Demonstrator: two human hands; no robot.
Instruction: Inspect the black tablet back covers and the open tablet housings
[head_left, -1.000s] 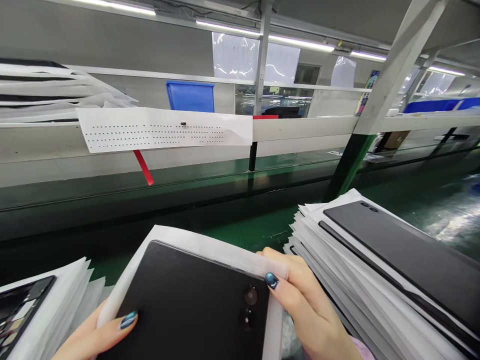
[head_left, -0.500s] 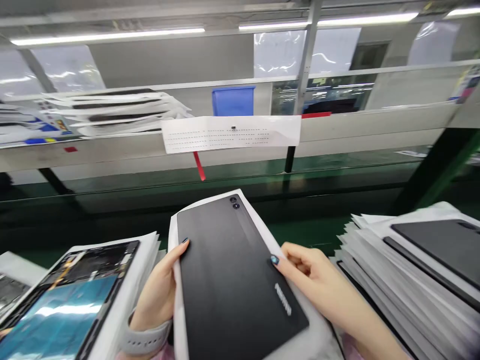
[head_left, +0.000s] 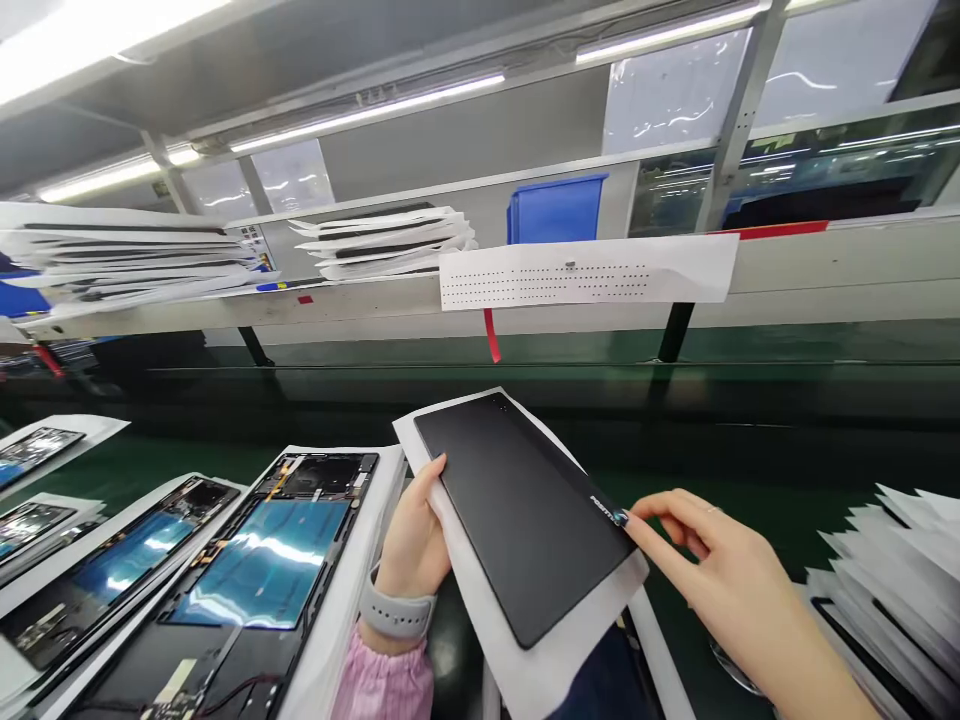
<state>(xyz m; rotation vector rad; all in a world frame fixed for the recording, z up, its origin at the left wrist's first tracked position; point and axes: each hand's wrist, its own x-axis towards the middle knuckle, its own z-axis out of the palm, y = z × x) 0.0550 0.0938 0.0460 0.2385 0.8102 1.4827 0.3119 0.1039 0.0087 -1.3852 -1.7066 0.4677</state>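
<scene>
The left hand [head_left: 416,545] is gripping the black cover [head_left: 517,510] and the white sheet [head_left: 517,670] under it, thumb on top, hidden fingers curling behind. The right hand [head_left: 712,560] is pinching the cover's right edge, near the lettering. An opened tablet [head_left: 277,560] is lying left of the cover. They seem to be handling the cover with its sheet; moving it is probably calling for level support from both hands.

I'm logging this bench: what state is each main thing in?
Black panel: tilted, held
White sheet: under the panel, edges sticking out
Left hand: gripping panel and sheet
Right hand: pinching the panel's edge
Device beside the left hand: open, insides exposed
Stack at right: edges uneven
Strip light: lit
</scene>
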